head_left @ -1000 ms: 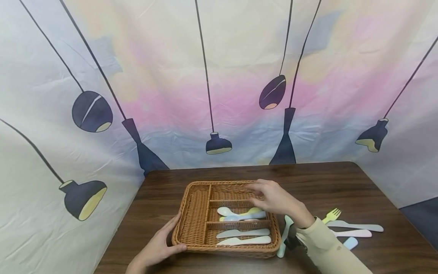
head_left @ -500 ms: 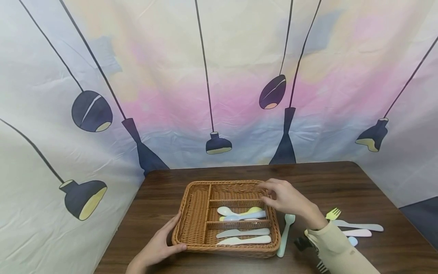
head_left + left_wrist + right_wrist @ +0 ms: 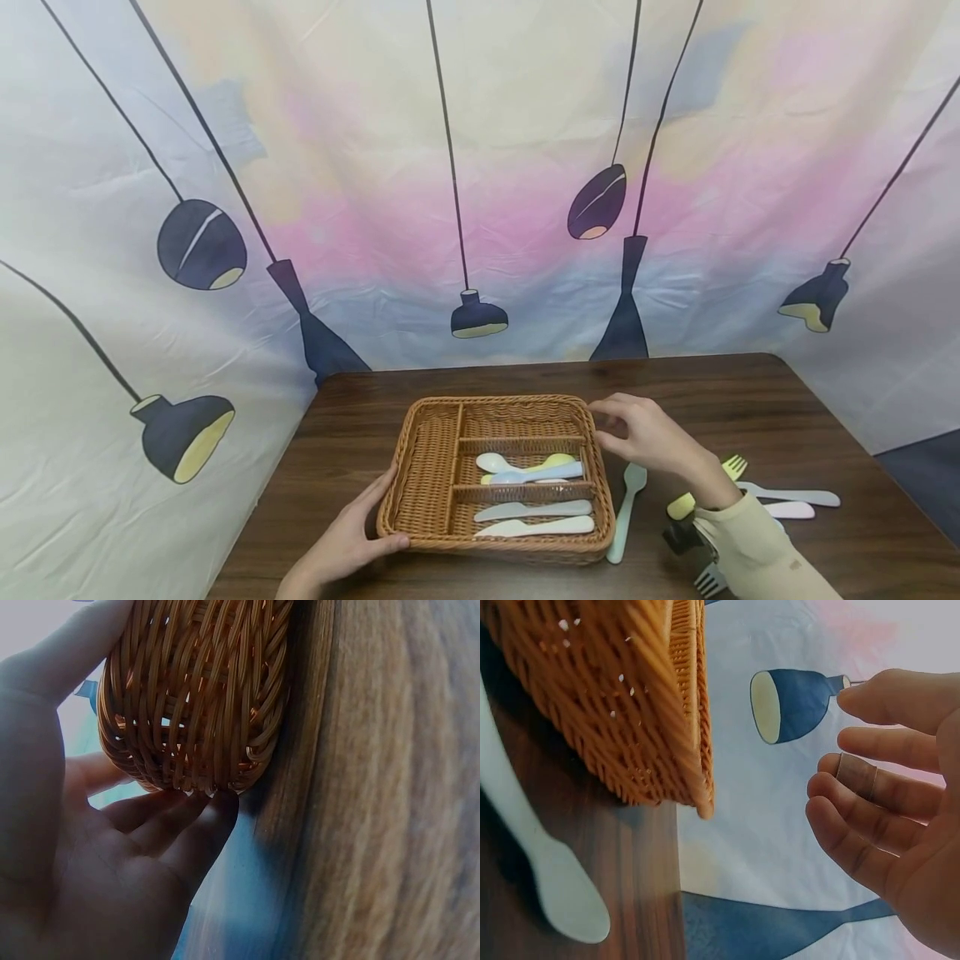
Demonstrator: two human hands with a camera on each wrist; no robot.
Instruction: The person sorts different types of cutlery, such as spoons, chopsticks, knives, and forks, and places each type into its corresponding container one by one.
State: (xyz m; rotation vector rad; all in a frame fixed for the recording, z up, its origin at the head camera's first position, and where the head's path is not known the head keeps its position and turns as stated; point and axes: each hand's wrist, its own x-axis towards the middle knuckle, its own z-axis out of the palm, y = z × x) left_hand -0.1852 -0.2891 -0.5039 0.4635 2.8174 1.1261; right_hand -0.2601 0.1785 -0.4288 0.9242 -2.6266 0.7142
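A wicker basket (image 3: pixel 431 475) with four-sided compartments sits on the table. My left hand (image 3: pixel 347 533) holds its near left corner, thumb at the front rim and fingers along the left side (image 3: pixel 202 697). The middle compartment holds a white spoon (image 3: pixel 491 462), a light blue spoon (image 3: pixel 510 477) and a yellow spoon (image 3: pixel 558 460), partly overlapping. Two table knives, one greyish (image 3: pixel 532 510) and one cream (image 3: pixel 536 527), lie in the front compartment. My right hand (image 3: pixel 648 433), loosely bent and holding nothing, hovers just outside the basket's back right corner.
A mint spoon (image 3: pixel 626 517) lies along the basket's right side. Farther right are a yellow fork (image 3: pixel 735 467), a pale knife (image 3: pixel 795 493) and a pink handle (image 3: pixel 795 509). A pale fork (image 3: pixel 709 581) shows partly beside the right sleeve. A printed cloth (image 3: pixel 525 250) hangs behind the table.
My right hand has moved rightward from over the back compartment to outside the basket's right rim, uncovering more of the mint spoon. My left hand and the basket have stayed put.
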